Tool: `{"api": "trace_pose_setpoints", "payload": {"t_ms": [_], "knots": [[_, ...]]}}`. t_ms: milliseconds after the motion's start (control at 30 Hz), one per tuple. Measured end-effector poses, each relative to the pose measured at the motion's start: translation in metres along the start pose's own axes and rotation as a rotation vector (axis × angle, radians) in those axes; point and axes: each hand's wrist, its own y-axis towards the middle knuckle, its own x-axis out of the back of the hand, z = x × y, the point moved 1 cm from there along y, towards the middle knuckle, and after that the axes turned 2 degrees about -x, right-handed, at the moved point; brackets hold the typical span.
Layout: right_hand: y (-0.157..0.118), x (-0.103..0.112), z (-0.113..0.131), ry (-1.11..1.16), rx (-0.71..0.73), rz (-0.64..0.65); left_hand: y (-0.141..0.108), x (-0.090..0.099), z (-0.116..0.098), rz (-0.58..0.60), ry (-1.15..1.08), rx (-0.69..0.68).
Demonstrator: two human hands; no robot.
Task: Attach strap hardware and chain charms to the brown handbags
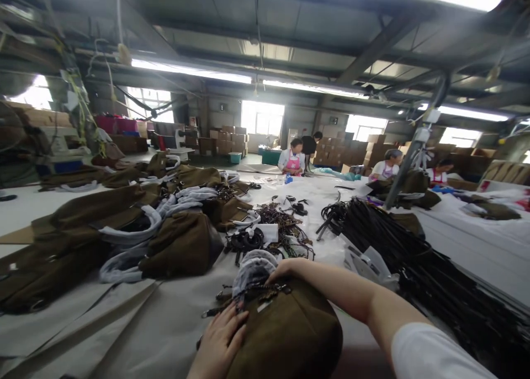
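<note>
An olive-brown bag (293,329) lies on the table in front of me, its wrapped handles (254,268) at the far end. My left hand (223,332) rests on the bag's left side, fingers extended and slightly apart, near a dark strap with a metal clip. At the top of the bag, my right hand (285,269) bends over beside the handles; its fingertips are hidden behind the bag and handles, so its grip is unclear. Dark chain-like pieces (269,293) lie across the bag's opening between my hands.
More olive bags (182,243) with wrapped handles are heaped at left. Tangled chains (281,224) lie beyond my hands. A long pile of black straps (385,246) and a slanted metal pole (408,163) stand at right. Several people work farther back.
</note>
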Motion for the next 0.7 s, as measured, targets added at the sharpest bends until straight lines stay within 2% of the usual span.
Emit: {"api": "trace_pose_setpoints", "payload": {"t_ms": [133,333,433,500,567,633,700], "knots": [[-0.009,0.001,-0.012,0.129,-0.012,0.115,-0.015,0.001,-0.007,-0.06,0.0,-0.071],[-0.044,-0.008,-0.035,0.314,0.115,0.099,-0.054,-0.001,-0.041,-0.137,-0.034,-0.132],[-0.073,-0.011,-0.043,0.35,0.192,0.073,-0.073,0.005,-0.047,-0.297,-0.139,-0.135],[-0.093,-0.009,-0.047,0.368,0.263,0.047,-0.079,0.017,-0.035,-0.478,-0.217,-0.021],[-0.113,-0.004,-0.049,0.383,0.376,0.008,-0.078,0.031,-0.01,-0.619,-0.216,0.157],[-0.131,0.0,-0.048,0.378,0.486,-0.009,-0.068,0.039,0.022,-0.656,-0.123,0.282],[-0.147,0.001,-0.043,0.33,0.531,0.016,-0.047,0.039,0.053,-0.646,-0.022,0.297]]}}
